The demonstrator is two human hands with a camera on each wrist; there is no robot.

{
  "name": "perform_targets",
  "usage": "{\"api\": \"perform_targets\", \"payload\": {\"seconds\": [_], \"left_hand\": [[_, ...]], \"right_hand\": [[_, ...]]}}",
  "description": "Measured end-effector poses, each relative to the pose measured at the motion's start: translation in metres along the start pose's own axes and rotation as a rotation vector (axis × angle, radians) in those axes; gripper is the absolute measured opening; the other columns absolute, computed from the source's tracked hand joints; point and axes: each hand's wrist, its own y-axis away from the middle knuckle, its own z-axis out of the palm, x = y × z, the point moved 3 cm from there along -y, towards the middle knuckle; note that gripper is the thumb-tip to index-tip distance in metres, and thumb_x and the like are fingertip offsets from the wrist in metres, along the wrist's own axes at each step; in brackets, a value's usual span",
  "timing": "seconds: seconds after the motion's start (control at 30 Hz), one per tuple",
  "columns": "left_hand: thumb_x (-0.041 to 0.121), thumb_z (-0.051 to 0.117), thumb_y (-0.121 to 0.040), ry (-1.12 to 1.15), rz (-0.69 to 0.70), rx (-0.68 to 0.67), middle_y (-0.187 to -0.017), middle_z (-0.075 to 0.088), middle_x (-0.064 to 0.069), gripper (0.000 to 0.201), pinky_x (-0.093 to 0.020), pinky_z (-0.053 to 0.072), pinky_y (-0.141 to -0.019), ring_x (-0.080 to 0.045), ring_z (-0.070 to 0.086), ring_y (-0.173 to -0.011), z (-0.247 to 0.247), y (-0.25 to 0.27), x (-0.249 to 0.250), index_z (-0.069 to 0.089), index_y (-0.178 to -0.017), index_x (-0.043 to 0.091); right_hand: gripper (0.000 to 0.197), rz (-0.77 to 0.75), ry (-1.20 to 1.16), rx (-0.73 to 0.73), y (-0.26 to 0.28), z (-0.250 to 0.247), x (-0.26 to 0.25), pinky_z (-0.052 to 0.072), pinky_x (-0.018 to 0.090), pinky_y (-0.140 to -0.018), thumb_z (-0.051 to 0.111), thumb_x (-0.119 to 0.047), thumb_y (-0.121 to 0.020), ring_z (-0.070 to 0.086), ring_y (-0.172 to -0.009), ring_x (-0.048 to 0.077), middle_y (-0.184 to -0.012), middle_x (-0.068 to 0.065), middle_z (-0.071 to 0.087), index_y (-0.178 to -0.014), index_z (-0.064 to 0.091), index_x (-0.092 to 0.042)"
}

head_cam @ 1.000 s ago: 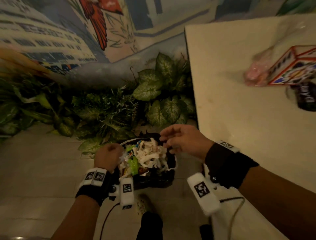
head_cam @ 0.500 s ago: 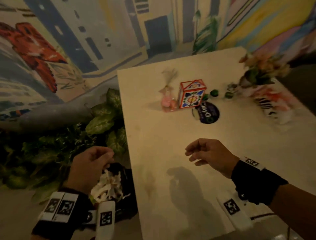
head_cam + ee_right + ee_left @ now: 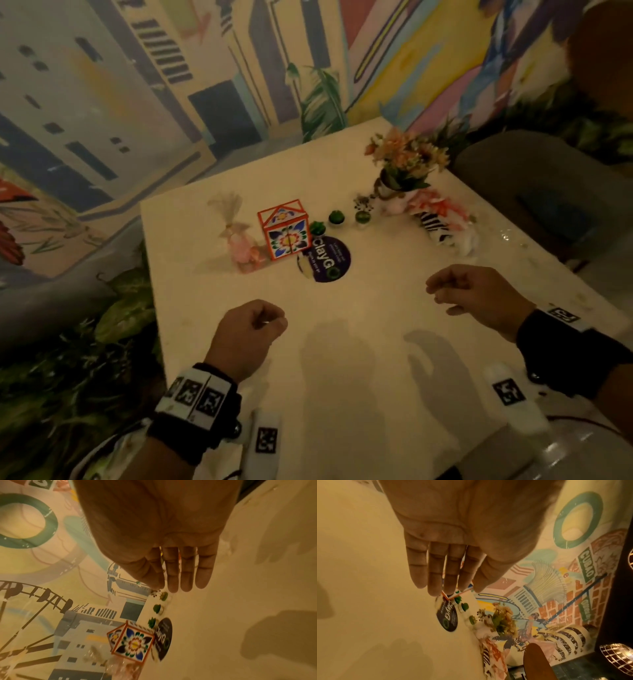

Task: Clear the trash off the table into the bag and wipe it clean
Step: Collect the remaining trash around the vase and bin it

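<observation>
Both hands — left hand [image 3: 245, 337], right hand [image 3: 478, 296] — hover empty, fingers relaxed, above the table [image 3: 359, 346].

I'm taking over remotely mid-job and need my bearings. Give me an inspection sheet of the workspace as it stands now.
Surface: pale table, faint smudges; bare near the hands.
Job's things: trash bag and wiping cloth not in view; crumpled patterned wrapper lies on the table's right side.
Clutter: floral box, pink pouch, round dark card, three small green plant pots, flower vase.
Grippers: left hand and right hand hover over the table, holding nothing; wrist views show fingers straight.
Cables: thin cable by the right forearm.
Surroundings: painted mural wall, leafy plants left of the table, dark seat at right.
</observation>
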Motion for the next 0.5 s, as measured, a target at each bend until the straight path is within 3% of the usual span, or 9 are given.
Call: {"api": "perform_targets", "payload": {"seconds": [0.1,0.17,0.23,0.37,0.43,0.5], "left_hand": [[0.016,0.071,-0.081,-0.050,0.015,-0.024,-0.078,0.069,-0.001,0.004,-0.037,0.054,-0.072,-0.020,0.064,-0.076,0.050,-0.024,0.036,0.068,-0.081,0.019],[0.020,0.070,-0.083,-0.098,0.045,-0.014,-0.080,0.067,0.002,0.003,-0.024,0.048,-0.066,-0.015,0.061,-0.074,0.084,-0.039,0.064,0.068,-0.085,0.019],[0.021,0.069,-0.084,-0.139,0.063,0.006,-0.082,0.065,0.006,0.005,-0.013,0.040,-0.060,-0.008,0.058,-0.073,0.115,-0.054,0.090,0.067,-0.089,0.019],[0.020,0.067,-0.087,-0.126,0.023,-0.012,-0.086,0.062,0.008,0.009,-0.007,0.039,-0.056,-0.002,0.055,-0.072,0.172,-0.078,0.131,0.064,-0.095,0.017],[0.019,0.066,-0.087,-0.105,-0.014,-0.046,-0.091,0.062,0.004,0.012,-0.009,0.044,-0.057,-0.008,0.057,-0.074,0.196,-0.087,0.144,0.063,-0.098,0.016],[0.020,0.067,-0.086,-0.099,-0.045,-0.073,-0.096,0.063,0.000,0.016,-0.023,0.051,-0.070,-0.016,0.060,-0.080,0.217,-0.097,0.152,0.061,-0.101,0.017]], "right_hand": [[0.014,-0.036,0.056,0.014,-0.034,-0.044,0.008,0.054,0.033,-0.072,0.064,-0.004,-0.085,0.065,-0.090,0.021,-0.095,0.006,0.071,-0.093,0.068,-0.013],[0.013,-0.059,0.103,0.025,-0.059,-0.075,0.014,0.053,0.030,-0.068,0.065,-0.005,-0.084,0.064,-0.086,0.022,-0.093,0.005,0.070,-0.093,0.068,-0.014],[0.011,-0.073,0.135,0.036,-0.083,-0.104,0.018,0.052,0.032,-0.071,0.067,-0.006,-0.084,0.063,-0.083,0.023,-0.089,0.005,0.068,-0.093,0.068,-0.012],[0.013,-0.098,0.217,0.066,-0.132,-0.154,0.025,0.052,0.039,-0.079,0.068,-0.012,-0.084,0.059,-0.080,0.021,-0.087,0.001,0.065,-0.097,0.066,-0.011],[0.021,-0.125,0.256,0.077,-0.155,-0.169,0.020,0.046,0.033,-0.078,0.069,-0.014,-0.083,0.056,-0.084,0.019,-0.097,0.003,0.064,-0.103,0.064,-0.011],[0.036,-0.151,0.318,0.034,-0.180,-0.174,0.015,0.042,0.029,-0.081,0.073,-0.019,-0.080,0.054,-0.096,0.018,-0.115,0.003,0.059,-0.114,0.060,-0.015]]}}
